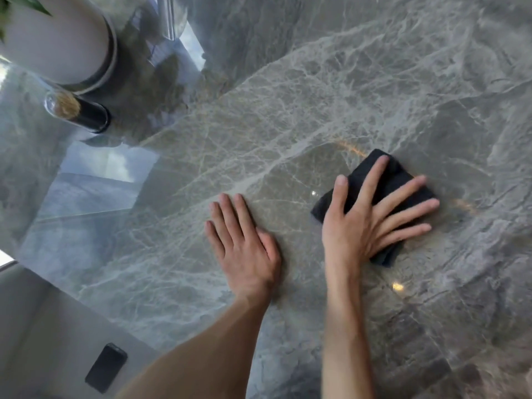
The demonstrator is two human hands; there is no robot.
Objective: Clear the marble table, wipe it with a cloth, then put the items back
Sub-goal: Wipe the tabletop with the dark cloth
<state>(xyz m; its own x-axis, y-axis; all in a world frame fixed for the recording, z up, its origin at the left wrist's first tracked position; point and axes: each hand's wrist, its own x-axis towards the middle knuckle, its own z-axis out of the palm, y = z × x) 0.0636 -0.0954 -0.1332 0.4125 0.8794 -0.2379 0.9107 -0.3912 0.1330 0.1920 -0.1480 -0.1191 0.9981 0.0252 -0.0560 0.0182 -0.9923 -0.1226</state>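
- The small, dark, folded cloth point(383, 197) lies flat on the shiny grey marble table point(316, 96) with pale veins, a bit to the right of the middle of the view.
- The right hand point(371, 217) lies on top of the cloth with its fingers spread wide. It presses down and does not pinch or grip anything.
- The left hand point(244, 249) rests flat and open on the bare marble, just beside the right hand. It holds nothing — it looks like it is there to lean on.
- The cloth looks soft, thin and light. It would likely bunch up or slide away if it were only poked, so a flat palm on its middle seems the best hold.
- The marble looks hard, smooth and slippery, so the cloth should glide with ease.
- A white round pot point(57, 44) and a black tube with a clear cap point(77, 112) stand at the far left — well apart from the cloth.
- A black phone point(106, 367) lies low on the left, on a pale surface.
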